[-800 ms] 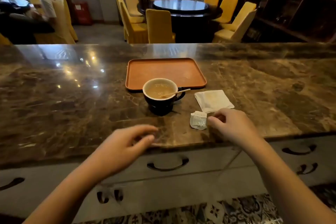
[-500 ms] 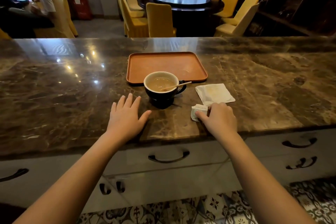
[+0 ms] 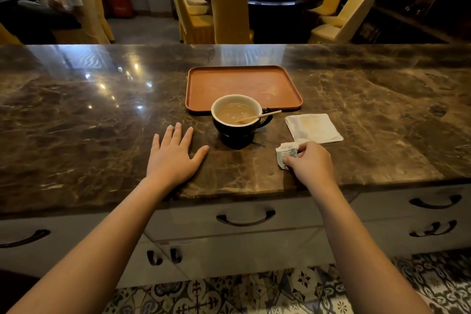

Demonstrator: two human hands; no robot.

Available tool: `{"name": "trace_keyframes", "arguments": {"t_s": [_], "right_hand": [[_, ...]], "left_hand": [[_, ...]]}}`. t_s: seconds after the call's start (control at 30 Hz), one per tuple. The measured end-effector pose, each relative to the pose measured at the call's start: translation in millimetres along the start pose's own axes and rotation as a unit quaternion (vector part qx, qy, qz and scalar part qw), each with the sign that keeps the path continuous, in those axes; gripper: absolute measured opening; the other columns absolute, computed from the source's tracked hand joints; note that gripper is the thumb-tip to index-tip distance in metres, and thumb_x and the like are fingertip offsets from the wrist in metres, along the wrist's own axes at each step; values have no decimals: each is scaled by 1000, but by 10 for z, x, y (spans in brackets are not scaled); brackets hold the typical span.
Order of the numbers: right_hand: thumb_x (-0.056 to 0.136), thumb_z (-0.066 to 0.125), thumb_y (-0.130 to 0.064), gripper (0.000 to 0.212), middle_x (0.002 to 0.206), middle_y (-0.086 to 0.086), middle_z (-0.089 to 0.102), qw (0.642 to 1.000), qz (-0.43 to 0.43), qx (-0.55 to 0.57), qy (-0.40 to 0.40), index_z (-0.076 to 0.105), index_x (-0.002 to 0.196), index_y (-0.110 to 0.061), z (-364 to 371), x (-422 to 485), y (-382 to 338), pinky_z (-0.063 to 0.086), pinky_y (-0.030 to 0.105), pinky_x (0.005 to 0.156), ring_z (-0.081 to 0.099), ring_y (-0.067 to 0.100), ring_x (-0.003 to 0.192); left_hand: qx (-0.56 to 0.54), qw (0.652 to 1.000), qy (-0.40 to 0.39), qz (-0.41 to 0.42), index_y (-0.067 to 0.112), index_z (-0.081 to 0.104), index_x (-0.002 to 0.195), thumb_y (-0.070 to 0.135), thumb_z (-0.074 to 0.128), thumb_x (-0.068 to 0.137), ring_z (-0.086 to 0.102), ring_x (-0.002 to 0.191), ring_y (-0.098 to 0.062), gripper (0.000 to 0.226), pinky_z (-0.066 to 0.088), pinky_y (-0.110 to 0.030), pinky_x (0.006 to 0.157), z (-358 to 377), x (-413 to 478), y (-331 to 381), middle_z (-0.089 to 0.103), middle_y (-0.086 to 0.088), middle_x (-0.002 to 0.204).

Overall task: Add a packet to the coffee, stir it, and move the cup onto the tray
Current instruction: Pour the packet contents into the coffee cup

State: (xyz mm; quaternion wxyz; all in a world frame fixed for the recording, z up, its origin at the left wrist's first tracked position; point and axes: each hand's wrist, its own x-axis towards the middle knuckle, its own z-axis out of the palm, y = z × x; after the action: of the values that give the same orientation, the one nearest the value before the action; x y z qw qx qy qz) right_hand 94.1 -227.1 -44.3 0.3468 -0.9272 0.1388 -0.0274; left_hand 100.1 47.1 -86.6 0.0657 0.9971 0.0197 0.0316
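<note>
A dark cup (image 3: 237,132) with a white inside holds milky coffee and stands on the marble counter just in front of an orange tray (image 3: 204,84). A wooden stir stick (image 3: 265,116) leans in the cup, pointing right. A small white packet (image 3: 286,153) lies right of the cup, and my right hand (image 3: 309,164) pinches its right edge with thumb and fingers. My left hand (image 3: 173,155) lies flat on the counter, fingers spread, a little left of the cup and not touching it.
A folded white napkin (image 3: 313,128) lies right of the cup, beyond the packet. The counter's front edge runs just below my hands, with drawers (image 3: 246,218) under it. Yellow chairs (image 3: 230,18) and a round table stand beyond the counter; a person sits at far left.
My left hand moved forward and settled flat on the counter beside the cup. My right hand closed its fingers on the packet's edge.
</note>
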Motion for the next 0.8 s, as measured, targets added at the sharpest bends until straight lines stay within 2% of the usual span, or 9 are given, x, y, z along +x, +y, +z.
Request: {"name": "trace_keyframes", "arguments": {"t_s": [0.17,0.23,0.3,0.43,0.53,0.6,0.67,0.77,0.8], "right_hand": [[80,67,-22,14,87,1,59,998,-37,50,3,56,86,-15,15,-3,50,43,32,65,56,21,82],[81,66,-21,10,84,-1,61,990,-65,123,-2,58,84,-15,-40,-3,78,43,28,60,57,18,79],[83,64,-19,7,83,-5,63,976,-85,200,-4,60,87,-16,-142,16,74,47,27,62,59,11,78],[85,61,-15,17,89,-12,66,946,-123,300,4,59,92,-31,-357,148,-35,48,9,57,64,1,79],[85,61,-18,16,88,-6,70,936,-137,324,-12,60,87,-34,-443,312,-195,50,16,50,69,9,72],[84,62,-16,14,85,-2,70,934,-149,322,-35,63,88,-30,-460,465,-322,51,19,50,68,14,68],[82,64,-12,13,82,1,68,933,-162,313,-73,65,92,-19,-460,626,-443,50,23,56,63,15,69],[80,66,-13,13,85,2,68,935,-172,284,-127,66,91,-21,-420,829,-576,52,32,71,62,19,78],[80,66,-15,13,85,2,68,937,-176,267,-142,66,91,-21,-399,876,-611,52,32,71,63,18,78]], "left_hand": [[3,1000,-2,-3,26,5,145,73,5,79,-6,139,-19,80,-6,-44,110,-2,-11,9,0,-5,155],[5,1000,0,-4,27,5,145,72,5,79,-6,139,-19,80,-6,-43,110,-3,-16,18,0,-4,155],[7,1000,7,-6,27,5,145,72,5,80,-6,139,-18,79,-7,-43,109,1,-17,24,0,-4,155],[7,1000,7,-9,28,5,145,72,6,80,-7,139,-17,78,-8,-42,109,-5,-14,27,-1,-2,155],[11,1000,14,-11,28,4,145,72,5,80,-8,139,-16,78,-8,-41,110,0,-25,37,-1,-1,155],[8,1000,18,-13,29,3,144,73,3,78,-9,139,-15,79,-9,-41,109,3,-33,40,-2,-1,154],[7,1000,19,-14,29,2,144,73,1,77,-10,139,-14,80,-10,-40,109,1,-39,39,-3,0,154],[7,1000,22,-18,30,1,144,74,0,76,-11,138,-14,81,-10,-40,109,13,-46,39,-5,0,154],[7,1000,22,-19,30,1,144,74,0,76,-11,138,-14,81,-9,-40,110,18,-45,39,-5,1,154]]}}
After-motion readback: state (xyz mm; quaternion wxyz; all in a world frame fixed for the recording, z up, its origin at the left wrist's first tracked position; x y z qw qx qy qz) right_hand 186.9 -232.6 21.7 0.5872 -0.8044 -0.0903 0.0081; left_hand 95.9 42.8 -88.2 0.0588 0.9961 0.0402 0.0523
